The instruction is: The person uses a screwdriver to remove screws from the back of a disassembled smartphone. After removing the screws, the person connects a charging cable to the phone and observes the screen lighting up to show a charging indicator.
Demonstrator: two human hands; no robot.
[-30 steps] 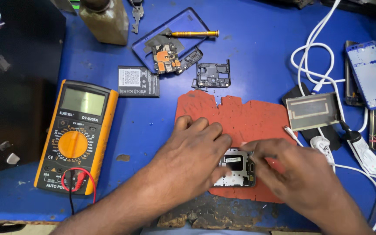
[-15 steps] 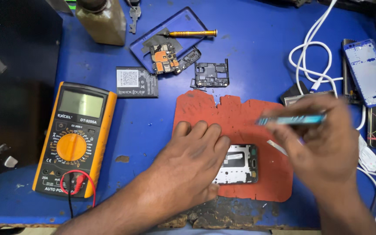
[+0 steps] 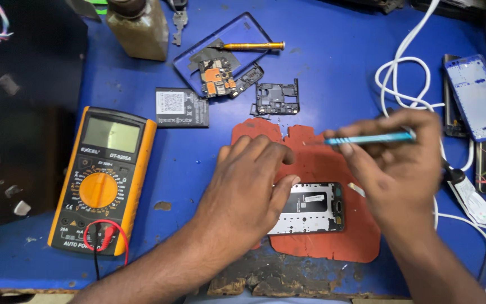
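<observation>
Two hands: both of the person's own, reaching in from the bottom edge of the frame over a red rubber work mat (image 3: 322, 163).
Hidden: the left part of the grey and black opened phone body (image 3: 310, 208) lies under the left hand (image 3: 248, 191); how far it runs beneath the palm I cannot tell.
Cut off: a brown glass bottle (image 3: 140, 31) at the top edge shows only its lower part; a white cable (image 3: 406, 73) runs out of frame at upper right.
Hard to make out: the dark area at far left holds small pale bits I cannot identify.
Left hand fingers: laid flat and close together, thumb along the phone body's upper left edge, pressing it to the mat at lower centre.
Right hand fingers: the right hand (image 3: 400, 169) is closed in a pinch on a slim turquoise metal tool (image 3: 369, 138), held level above the mat, tip pointing left, clear of the phone.
Surface: a blue bench top (image 3: 333, 67), scuffed and chipped along the near edge.
Around: a yellow-cased multimeter (image 3: 105, 180) at left, a flat black battery (image 3: 182, 107) above centre, a small black circuit frame (image 3: 277, 98) beside it, a yellow-handled screwdriver (image 3: 254, 46) on a dark phone back cover (image 3: 243, 31), and a blue phone frame (image 3: 477, 95) at right.
</observation>
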